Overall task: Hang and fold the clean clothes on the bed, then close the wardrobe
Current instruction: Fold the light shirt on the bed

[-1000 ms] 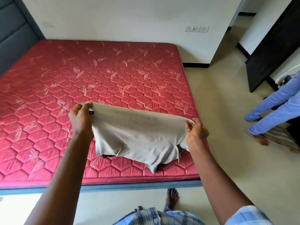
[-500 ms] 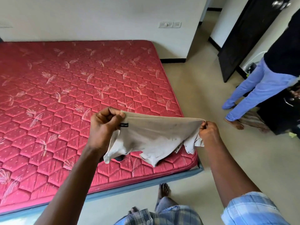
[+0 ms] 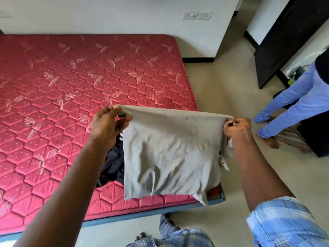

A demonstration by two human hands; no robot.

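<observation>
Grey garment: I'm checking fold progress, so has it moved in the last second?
Yes. The grey garment has shifted right: its right end, earlier inside the right edge of the mattress, now reaches past it.

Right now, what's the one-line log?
left hand: grips grey cloth | right hand: grips it | grey cloth: hangs above red mattress

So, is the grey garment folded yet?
Half done: the garment hangs over the bed, left hand and right hand holding its top corners; it seems doubled over.
</observation>
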